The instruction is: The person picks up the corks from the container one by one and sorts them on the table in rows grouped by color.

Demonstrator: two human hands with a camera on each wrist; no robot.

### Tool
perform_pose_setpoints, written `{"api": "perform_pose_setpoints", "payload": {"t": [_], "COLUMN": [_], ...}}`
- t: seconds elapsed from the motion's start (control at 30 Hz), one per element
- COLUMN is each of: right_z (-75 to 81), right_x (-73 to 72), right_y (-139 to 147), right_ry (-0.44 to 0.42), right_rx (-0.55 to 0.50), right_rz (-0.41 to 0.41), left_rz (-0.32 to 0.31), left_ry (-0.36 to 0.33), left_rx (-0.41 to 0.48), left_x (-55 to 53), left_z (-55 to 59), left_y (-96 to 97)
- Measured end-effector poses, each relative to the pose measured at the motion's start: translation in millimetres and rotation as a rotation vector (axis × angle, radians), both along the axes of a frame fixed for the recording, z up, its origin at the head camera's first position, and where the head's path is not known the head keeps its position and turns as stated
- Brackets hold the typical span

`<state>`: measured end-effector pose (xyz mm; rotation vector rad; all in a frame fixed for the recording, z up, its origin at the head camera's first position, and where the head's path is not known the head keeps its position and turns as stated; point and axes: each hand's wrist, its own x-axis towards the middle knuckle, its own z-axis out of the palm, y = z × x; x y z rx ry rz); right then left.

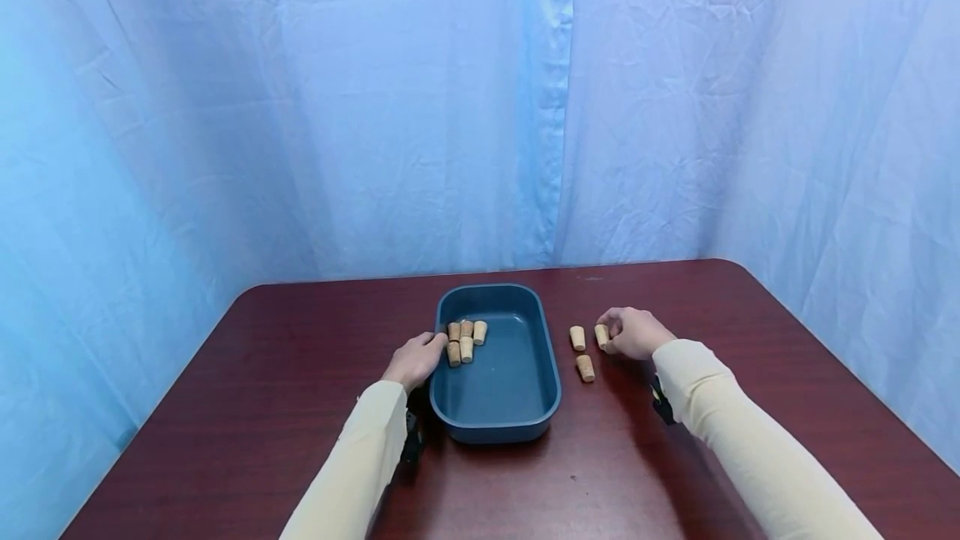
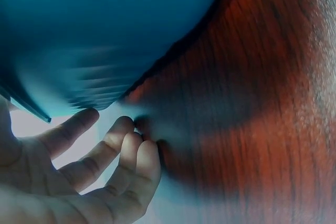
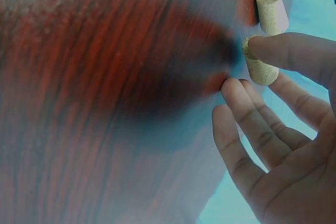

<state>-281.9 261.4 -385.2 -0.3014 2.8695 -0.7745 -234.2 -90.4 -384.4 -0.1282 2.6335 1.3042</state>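
A dark blue plastic tub (image 1: 497,425) stands on the table, with several tapered cork stoppers (image 1: 467,348) grouped against its left wall. At that left side my left hand (image 1: 415,359) holds the rim, thumb over the edge and fingers along the outer wall. To the right of the tub, my right hand (image 1: 636,334) pinches a cork stopper (image 3: 262,70) between thumb and index finger; its other fingers are spread. Two more cork stoppers lie near it, a pale one (image 1: 577,338) just to the left and a browner one (image 1: 585,368) closer to me.
The table (image 1: 300,432) is dark reddish wood with rounded far corners. Pale blue cloth (image 1: 420,123) hangs behind it and along both sides. Each wrist carries a small black camera, such as the one below the right sleeve (image 1: 697,373).
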Motion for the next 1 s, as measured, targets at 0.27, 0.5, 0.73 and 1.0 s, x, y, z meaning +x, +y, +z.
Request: {"api": "perform_pose_setpoints", "payload": {"t": [0.27,0.5,0.73,1.0], "right_z": [1.1,1.3,2.0,2.0], "right_x": [-0.2,-0.9,-0.2,3.4], "right_y": [-8.2,-10.3,-11.1,-7.0], "right_ry": [0.023,-0.008,-0.011,-0.005], "right_rx": [0.099,0.115,0.102,0.063], "right_rz": [-0.007,-0.018,-0.018,0.000], "left_rz": [-0.001,-0.007,-0.010,-0.033], "left_ry": [-0.033,-0.065,-0.085,-0.078], "left_rx": [0.025,0.046,0.043,0.036], "left_x": [-1.4,-1.8,-4.2,-2.5], "left_z": [1.2,2.4,-0.2,0.2], "left_y": [0.4,0.7,-1.8,-1.3]}}
